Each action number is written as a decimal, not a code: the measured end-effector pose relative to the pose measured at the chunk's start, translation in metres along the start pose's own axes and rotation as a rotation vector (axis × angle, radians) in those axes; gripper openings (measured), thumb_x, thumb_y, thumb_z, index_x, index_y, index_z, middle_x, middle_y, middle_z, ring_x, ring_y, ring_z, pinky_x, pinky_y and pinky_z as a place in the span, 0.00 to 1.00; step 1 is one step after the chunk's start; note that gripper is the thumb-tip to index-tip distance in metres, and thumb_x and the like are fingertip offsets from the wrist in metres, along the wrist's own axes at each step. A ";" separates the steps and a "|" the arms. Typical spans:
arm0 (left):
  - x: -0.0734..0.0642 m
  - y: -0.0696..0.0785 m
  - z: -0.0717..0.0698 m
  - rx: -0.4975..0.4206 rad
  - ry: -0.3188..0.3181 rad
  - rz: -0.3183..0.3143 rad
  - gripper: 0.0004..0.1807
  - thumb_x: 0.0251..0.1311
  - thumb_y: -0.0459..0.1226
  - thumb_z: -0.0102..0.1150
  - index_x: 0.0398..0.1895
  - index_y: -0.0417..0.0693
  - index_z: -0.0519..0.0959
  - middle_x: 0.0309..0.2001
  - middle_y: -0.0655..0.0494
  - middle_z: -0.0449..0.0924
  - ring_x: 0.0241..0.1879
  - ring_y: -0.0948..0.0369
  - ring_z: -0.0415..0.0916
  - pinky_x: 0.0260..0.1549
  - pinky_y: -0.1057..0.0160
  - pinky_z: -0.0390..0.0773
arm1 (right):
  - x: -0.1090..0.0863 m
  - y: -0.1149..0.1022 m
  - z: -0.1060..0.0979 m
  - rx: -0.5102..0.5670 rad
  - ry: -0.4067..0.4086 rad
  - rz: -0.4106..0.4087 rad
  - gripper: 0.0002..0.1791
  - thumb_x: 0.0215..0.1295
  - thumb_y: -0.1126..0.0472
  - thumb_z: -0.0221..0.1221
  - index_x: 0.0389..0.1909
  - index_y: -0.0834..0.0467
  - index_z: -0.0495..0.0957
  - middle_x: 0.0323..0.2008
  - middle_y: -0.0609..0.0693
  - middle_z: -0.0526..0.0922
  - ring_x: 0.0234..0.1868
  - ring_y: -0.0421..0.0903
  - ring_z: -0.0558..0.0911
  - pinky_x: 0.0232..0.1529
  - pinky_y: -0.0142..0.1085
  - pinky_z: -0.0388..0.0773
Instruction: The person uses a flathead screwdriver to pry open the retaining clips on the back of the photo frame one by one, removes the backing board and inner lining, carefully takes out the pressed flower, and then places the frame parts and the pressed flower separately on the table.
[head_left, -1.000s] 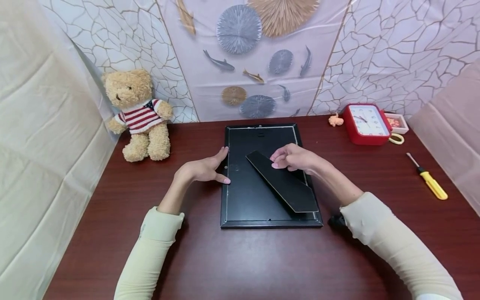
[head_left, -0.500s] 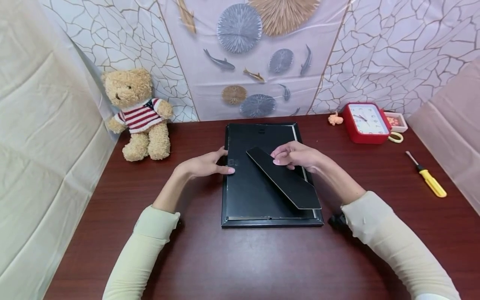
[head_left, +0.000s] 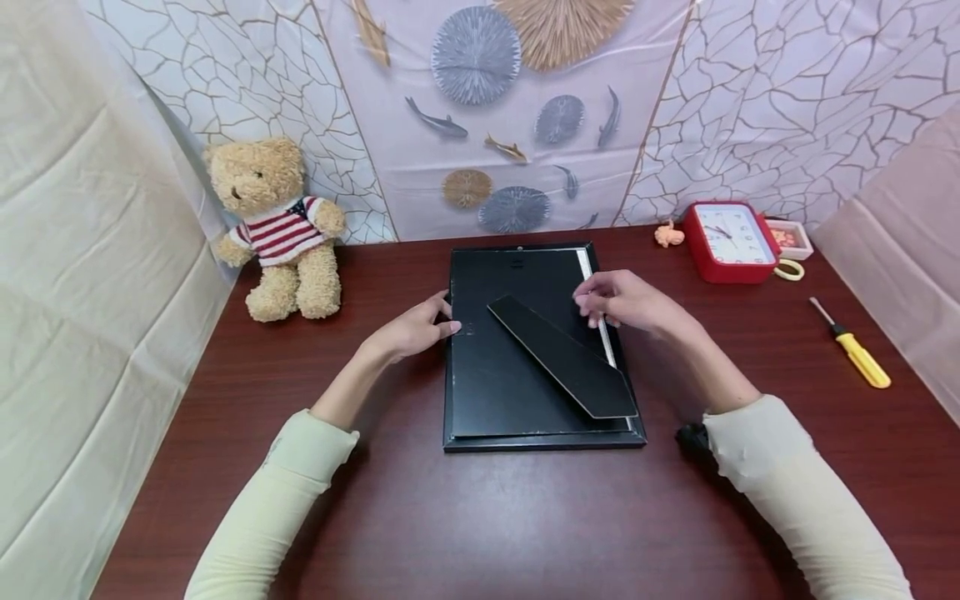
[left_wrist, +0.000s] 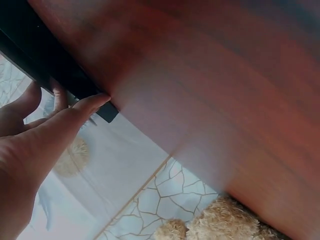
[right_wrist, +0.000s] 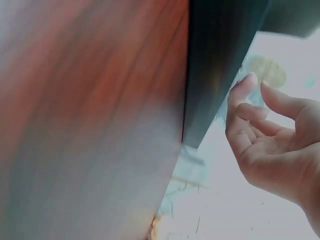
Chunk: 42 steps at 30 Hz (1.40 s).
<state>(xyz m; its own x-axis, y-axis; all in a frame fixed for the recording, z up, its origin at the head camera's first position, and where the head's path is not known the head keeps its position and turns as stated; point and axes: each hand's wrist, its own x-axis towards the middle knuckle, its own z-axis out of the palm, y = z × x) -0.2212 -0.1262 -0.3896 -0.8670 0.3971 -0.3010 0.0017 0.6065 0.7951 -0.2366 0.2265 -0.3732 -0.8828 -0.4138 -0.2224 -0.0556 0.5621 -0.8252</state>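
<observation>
A black picture frame [head_left: 543, 445] lies face down on the table. Its black backing board [head_left: 487, 383] sits shifted to the left in it, baring a white strip along the right side. A flat black stand leg [head_left: 562, 357] slants across the board. My left hand [head_left: 411, 332] is at the frame's left side, thumb touching the board's edge and fingers along the frame's side; the left wrist view shows these fingers [left_wrist: 92, 103] nearly straight. My right hand [head_left: 626, 300] hovers over the frame's right edge, fingers loosely bent, holding nothing; the right wrist view shows the hand [right_wrist: 272, 132] apart from the frame.
A teddy bear [head_left: 281, 233] in a striped sweater sits at the back left. At the back right are a red clock [head_left: 731, 242], a small orange figure [head_left: 669, 234] and a small box [head_left: 791, 239]. A yellow-handled screwdriver [head_left: 862, 358] lies at the right.
My right hand has let go of the stand leg and moved right. The backing board has come up and shifted left in the frame. My left thumb has moved up along the left edge.
</observation>
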 end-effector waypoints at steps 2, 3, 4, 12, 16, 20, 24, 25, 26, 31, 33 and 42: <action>-0.002 -0.001 0.000 0.002 0.003 0.014 0.08 0.85 0.33 0.50 0.50 0.32 0.70 0.90 0.37 0.40 0.89 0.41 0.39 0.86 0.41 0.48 | -0.007 0.004 -0.006 -0.033 0.027 0.034 0.18 0.84 0.65 0.55 0.64 0.75 0.76 0.41 0.64 0.87 0.32 0.44 0.82 0.27 0.32 0.74; -0.002 -0.001 0.000 0.004 0.006 0.022 0.08 0.84 0.32 0.50 0.48 0.32 0.70 0.90 0.36 0.40 0.89 0.40 0.39 0.86 0.41 0.48 | -0.010 0.006 -0.007 -0.043 0.031 0.051 0.19 0.84 0.64 0.55 0.64 0.75 0.75 0.41 0.64 0.87 0.32 0.45 0.82 0.27 0.32 0.75; -0.002 -0.002 0.000 0.007 0.009 0.032 0.08 0.84 0.31 0.50 0.47 0.32 0.70 0.90 0.35 0.41 0.89 0.40 0.40 0.86 0.41 0.48 | -0.013 0.007 -0.009 -0.057 0.032 0.064 0.20 0.84 0.64 0.56 0.65 0.75 0.75 0.41 0.65 0.86 0.32 0.45 0.82 0.27 0.32 0.75; -0.001 -0.007 0.008 0.027 0.045 0.099 0.08 0.83 0.28 0.48 0.40 0.33 0.66 0.86 0.29 0.42 0.87 0.35 0.44 0.84 0.41 0.51 | -0.018 0.010 -0.007 -0.117 0.018 0.091 0.19 0.84 0.63 0.58 0.61 0.76 0.78 0.30 0.56 0.82 0.29 0.44 0.78 0.31 0.32 0.76; -0.002 -0.008 0.011 0.060 0.065 0.118 0.08 0.82 0.27 0.48 0.40 0.32 0.65 0.84 0.27 0.44 0.85 0.35 0.48 0.83 0.41 0.54 | -0.015 0.007 -0.004 -0.132 0.013 0.082 0.16 0.84 0.61 0.58 0.56 0.73 0.79 0.28 0.52 0.81 0.29 0.44 0.78 0.34 0.33 0.76; -0.002 -0.009 0.013 0.082 0.068 0.121 0.07 0.83 0.28 0.47 0.42 0.30 0.66 0.83 0.27 0.46 0.84 0.35 0.50 0.82 0.42 0.56 | -0.016 0.004 -0.003 -0.168 0.016 0.088 0.17 0.84 0.58 0.58 0.56 0.71 0.79 0.34 0.60 0.86 0.33 0.48 0.82 0.38 0.37 0.80; -0.006 -0.007 0.014 0.104 0.086 0.113 0.07 0.83 0.29 0.48 0.45 0.29 0.67 0.82 0.26 0.49 0.83 0.35 0.53 0.82 0.42 0.57 | -0.023 -0.001 -0.001 -0.117 -0.006 0.098 0.24 0.85 0.63 0.55 0.70 0.77 0.71 0.58 0.74 0.84 0.47 0.60 0.90 0.58 0.50 0.89; -0.008 -0.006 0.015 0.106 0.091 0.107 0.08 0.84 0.29 0.48 0.46 0.28 0.68 0.83 0.26 0.49 0.84 0.36 0.53 0.83 0.42 0.57 | -0.025 -0.002 -0.001 -0.085 -0.014 0.100 0.26 0.85 0.65 0.54 0.74 0.79 0.67 0.65 0.77 0.80 0.54 0.64 0.89 0.63 0.53 0.86; -0.009 -0.005 0.015 0.105 0.095 0.100 0.08 0.84 0.29 0.47 0.48 0.27 0.69 0.83 0.26 0.50 0.84 0.36 0.53 0.83 0.42 0.57 | -0.028 -0.004 -0.001 -0.052 -0.021 0.099 0.28 0.85 0.67 0.53 0.77 0.80 0.63 0.71 0.78 0.75 0.61 0.67 0.87 0.66 0.55 0.83; -0.014 -0.003 0.023 0.001 0.074 0.003 0.33 0.89 0.38 0.43 0.84 0.24 0.53 0.89 0.33 0.41 0.89 0.45 0.43 0.86 0.45 0.50 | -0.035 -0.006 0.000 0.116 -0.032 0.071 0.33 0.84 0.73 0.50 0.82 0.78 0.53 0.82 0.77 0.58 0.78 0.71 0.71 0.70 0.56 0.74; -0.018 0.001 0.027 -0.079 0.063 -0.035 0.42 0.90 0.44 0.42 0.89 0.30 0.37 0.90 0.37 0.34 0.90 0.48 0.35 0.87 0.46 0.43 | -0.036 -0.006 -0.001 0.137 -0.035 0.054 0.33 0.84 0.72 0.50 0.83 0.77 0.54 0.84 0.75 0.56 0.79 0.70 0.71 0.71 0.55 0.73; -0.030 0.030 0.029 -0.550 0.063 -0.070 0.48 0.89 0.54 0.39 0.88 0.43 0.22 0.90 0.51 0.16 0.89 0.55 0.21 0.87 0.47 0.36 | -0.039 -0.011 -0.003 0.064 -0.051 0.041 0.36 0.87 0.63 0.51 0.84 0.77 0.50 0.83 0.76 0.57 0.74 0.72 0.75 0.74 0.57 0.70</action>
<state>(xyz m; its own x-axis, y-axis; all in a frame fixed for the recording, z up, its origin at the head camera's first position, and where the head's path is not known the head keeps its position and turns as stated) -0.1812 -0.1001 -0.3720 -0.8839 0.3167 -0.3441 -0.3022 0.1746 0.9371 -0.2030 0.2383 -0.3539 -0.8588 -0.4279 -0.2817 0.0119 0.5332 -0.8459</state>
